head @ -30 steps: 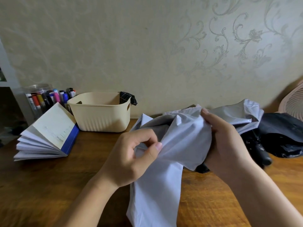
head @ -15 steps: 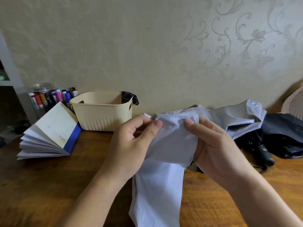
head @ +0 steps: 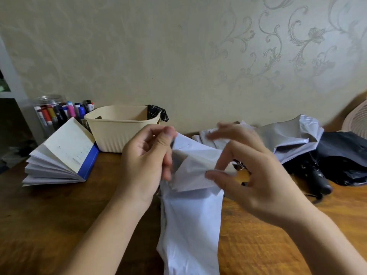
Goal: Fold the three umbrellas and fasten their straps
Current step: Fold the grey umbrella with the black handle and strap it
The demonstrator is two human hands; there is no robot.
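A pale lavender umbrella [head: 190, 231] hangs loose in front of me over the wooden table [head: 59, 215], its canopy unfolded and creased. My left hand [head: 147, 161] pinches a fold of its fabric near the top, thumb against fingers. My right hand [head: 250, 171] holds the same fold from the right side, thumb under the cloth's lower edge and fingers spread and blurred above. Behind my right hand lies a silver-grey umbrella [head: 294, 139], loosely crumpled. A black umbrella [head: 341, 159] lies at the far right with its black handle [head: 319, 179] pointing towards me.
A cream plastic basket [head: 119, 132] with a dark checked cloth [head: 156, 114] stands against the wall. Left of it are a fanned-open book [head: 63, 155] with a blue cover and a clear jar of markers [head: 51, 114]. A pink fan [head: 357, 124] peeks in at right.
Both hands have shifted along the lavender canopy, picking up a new fold. My right hand has opened out and moved right; my left has risen and pinches higher up.
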